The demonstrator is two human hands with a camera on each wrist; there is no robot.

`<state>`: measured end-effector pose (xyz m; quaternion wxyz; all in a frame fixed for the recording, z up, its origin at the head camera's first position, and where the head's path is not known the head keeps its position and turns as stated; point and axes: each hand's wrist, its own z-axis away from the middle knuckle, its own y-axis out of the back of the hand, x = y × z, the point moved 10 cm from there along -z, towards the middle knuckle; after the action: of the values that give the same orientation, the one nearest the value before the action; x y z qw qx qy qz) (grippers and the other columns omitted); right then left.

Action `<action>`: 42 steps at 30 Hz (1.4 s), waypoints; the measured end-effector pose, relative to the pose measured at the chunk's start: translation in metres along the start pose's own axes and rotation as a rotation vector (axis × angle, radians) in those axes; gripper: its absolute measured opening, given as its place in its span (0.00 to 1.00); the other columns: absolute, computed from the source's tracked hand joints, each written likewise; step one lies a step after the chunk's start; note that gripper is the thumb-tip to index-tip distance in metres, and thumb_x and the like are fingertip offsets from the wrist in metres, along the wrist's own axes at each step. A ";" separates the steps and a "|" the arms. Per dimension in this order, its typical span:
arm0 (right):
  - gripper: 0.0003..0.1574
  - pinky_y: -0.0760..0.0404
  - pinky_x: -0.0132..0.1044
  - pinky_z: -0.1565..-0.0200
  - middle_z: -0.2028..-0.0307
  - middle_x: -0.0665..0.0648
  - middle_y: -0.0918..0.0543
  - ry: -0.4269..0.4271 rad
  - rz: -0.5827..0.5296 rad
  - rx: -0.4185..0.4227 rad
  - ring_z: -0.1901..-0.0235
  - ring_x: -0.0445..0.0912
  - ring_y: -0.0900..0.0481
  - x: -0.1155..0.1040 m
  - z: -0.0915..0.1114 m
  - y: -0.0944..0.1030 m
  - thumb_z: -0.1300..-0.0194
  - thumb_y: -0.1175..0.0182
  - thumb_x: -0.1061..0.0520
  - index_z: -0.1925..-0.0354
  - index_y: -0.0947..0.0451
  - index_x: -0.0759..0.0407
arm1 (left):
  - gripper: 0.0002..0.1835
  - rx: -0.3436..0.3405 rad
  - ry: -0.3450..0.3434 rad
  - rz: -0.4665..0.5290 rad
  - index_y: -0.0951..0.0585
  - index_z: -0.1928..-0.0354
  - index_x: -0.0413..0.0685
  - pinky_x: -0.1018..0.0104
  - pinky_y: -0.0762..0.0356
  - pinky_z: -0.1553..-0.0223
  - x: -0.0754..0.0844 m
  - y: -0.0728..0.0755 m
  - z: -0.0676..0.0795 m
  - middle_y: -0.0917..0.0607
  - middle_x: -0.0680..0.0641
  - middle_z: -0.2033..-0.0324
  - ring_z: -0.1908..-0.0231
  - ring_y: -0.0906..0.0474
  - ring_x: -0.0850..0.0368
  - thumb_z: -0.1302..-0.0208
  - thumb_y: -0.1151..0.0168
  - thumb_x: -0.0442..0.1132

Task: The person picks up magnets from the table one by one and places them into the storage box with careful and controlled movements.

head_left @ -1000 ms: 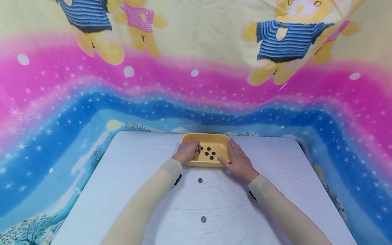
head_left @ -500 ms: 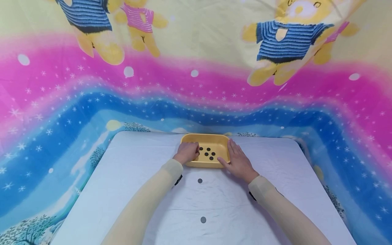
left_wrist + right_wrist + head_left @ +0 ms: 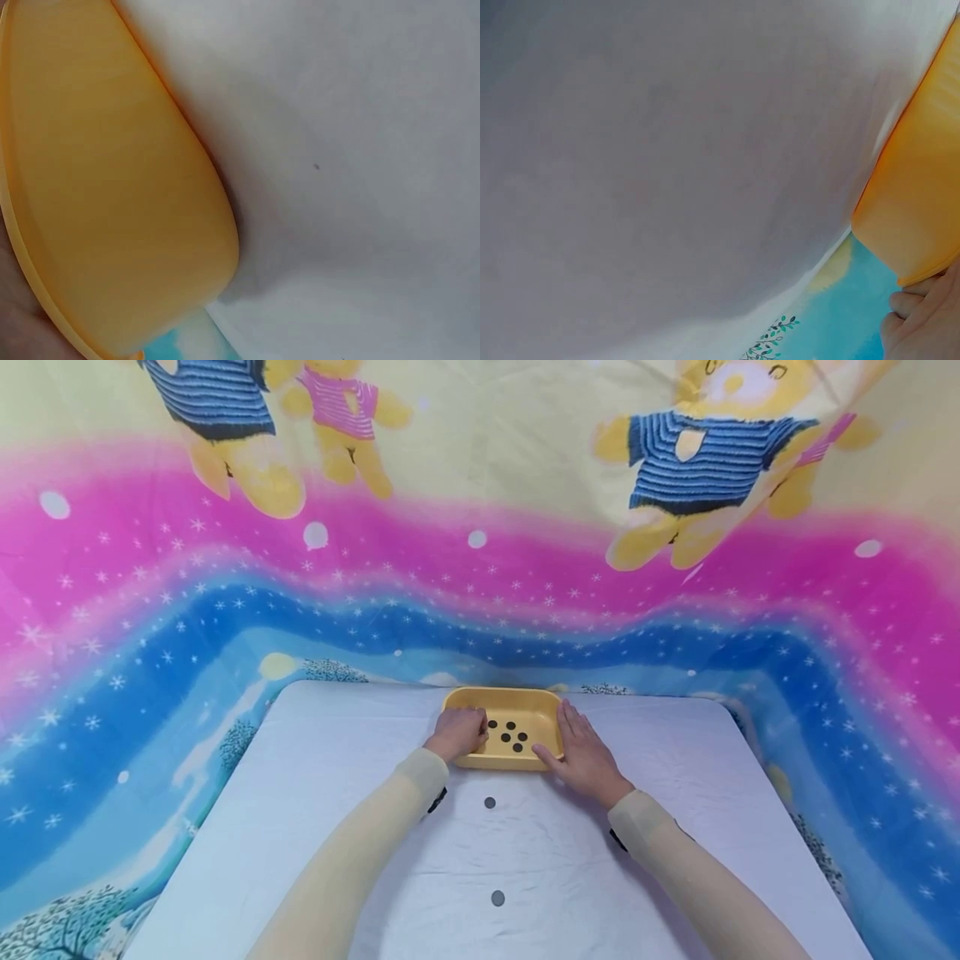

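A yellow rectangular tray (image 3: 536,763) stands at the table's far edge, with several small dark round discs (image 3: 511,726) lying flat inside. My left hand (image 3: 459,732) reaches over its left side, fingers curled down inside. A dark disc that showed at these fingertips earlier is hidden by the hand now. My right hand (image 3: 588,763) rests against the right side with fingers straight along the rim and thumb over the near corner. In the right wrist view, fingers (image 3: 906,304) touch the tray rim. The left wrist view shows the tray's outer wall (image 3: 127,172).
Two grey discs lie on the white table (image 3: 315,827) in front of the tray: a nearer disc (image 3: 498,898) and a farther disc (image 3: 490,802). A patterned cloth backdrop (image 3: 480,585) rises right behind the tray and around the table's sides.
One second ago a dark disc edge showed at my left fingertips; the hand has since turned slightly and covers it. The right hand and tray stay in place.
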<state>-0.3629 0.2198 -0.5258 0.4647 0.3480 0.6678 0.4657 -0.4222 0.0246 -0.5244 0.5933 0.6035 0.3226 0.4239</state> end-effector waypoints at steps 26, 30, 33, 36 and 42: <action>0.67 0.55 0.56 0.16 0.14 0.68 0.59 0.010 0.005 0.008 0.15 0.62 0.57 0.001 0.000 -0.001 0.22 0.58 0.20 0.15 0.62 0.70 | 0.06 0.090 -0.034 0.211 0.15 0.51 0.51 0.59 0.18 0.58 -0.004 0.017 0.011 0.14 0.53 0.61 0.61 0.19 0.57 0.22 0.36 0.41; 0.67 0.56 0.55 0.16 0.14 0.68 0.59 0.010 -0.002 -0.005 0.15 0.62 0.57 0.000 0.001 -0.002 0.22 0.58 0.20 0.15 0.62 0.70 | 0.06 0.106 -0.047 0.220 0.15 0.51 0.52 0.59 0.17 0.55 -0.005 0.022 0.018 0.15 0.53 0.59 0.59 0.19 0.57 0.23 0.36 0.42; 0.67 0.57 0.54 0.16 0.14 0.67 0.60 0.009 -0.008 -0.012 0.15 0.60 0.59 -0.001 0.001 -0.001 0.21 0.58 0.20 0.15 0.63 0.69 | 0.06 0.115 -0.054 0.236 0.15 0.51 0.52 0.58 0.18 0.53 -0.006 0.027 0.026 0.15 0.53 0.58 0.58 0.19 0.57 0.23 0.35 0.42; 0.67 0.58 0.53 0.16 0.14 0.66 0.62 0.004 -0.011 -0.018 0.14 0.59 0.61 -0.001 0.001 -0.001 0.21 0.58 0.20 0.15 0.64 0.68 | 0.06 0.130 -0.053 0.260 0.15 0.50 0.53 0.58 0.18 0.52 -0.008 0.034 0.035 0.14 0.53 0.57 0.58 0.19 0.57 0.23 0.35 0.42; 0.67 0.59 0.54 0.16 0.14 0.64 0.64 -0.003 -0.018 -0.028 0.14 0.57 0.63 0.000 0.000 -0.002 0.22 0.58 0.20 0.15 0.66 0.67 | 0.07 0.170 -0.063 0.301 0.15 0.48 0.53 0.57 0.18 0.51 -0.015 0.046 0.051 0.14 0.53 0.56 0.56 0.19 0.56 0.23 0.34 0.42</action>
<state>-0.3627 0.2191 -0.5280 0.4748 0.3360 0.6636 0.4704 -0.3882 -0.0152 -0.4777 0.4796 0.7061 0.2444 0.4601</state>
